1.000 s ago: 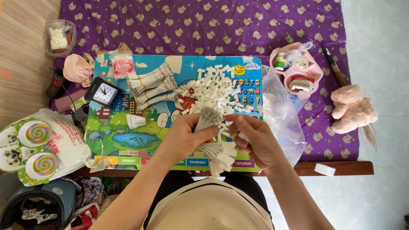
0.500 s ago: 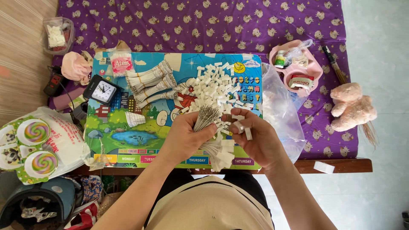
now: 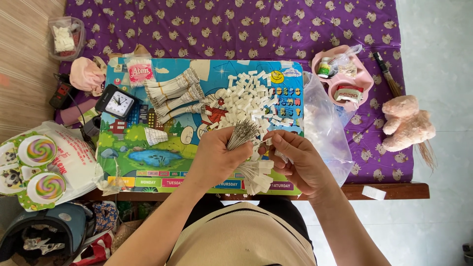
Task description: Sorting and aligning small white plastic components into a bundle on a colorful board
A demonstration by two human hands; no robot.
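My left hand [image 3: 217, 157] grips a bundle of thin grey wire-stemmed tags [image 3: 244, 132], the wire ends fanning up and the white paper ends [image 3: 256, 175] hanging below the fist. My right hand [image 3: 300, 160] is beside it, fingertips pinching a single small white tag against the bundle. Both hands hover over the near edge of a colourful cartoon board [image 3: 162, 157]. A loose heap of small white tags [image 3: 246, 98] lies on the board just beyond the hands. Three tied bundles of finished tags [image 3: 172, 93] lie further left.
A black desk clock [image 3: 117, 103] stands at the board's left. A clear plastic bag [image 3: 322, 123] lies right of it. A pink tray [image 3: 342, 81] with small items and a pink plush toy [image 3: 406, 123] are at the right. A plastic tub [image 3: 66, 37] sits far left on the purple cloth.
My right hand has moved in closer to the bundle, bringing a white tag up against it. My left hand holds the bundle in about the same place.
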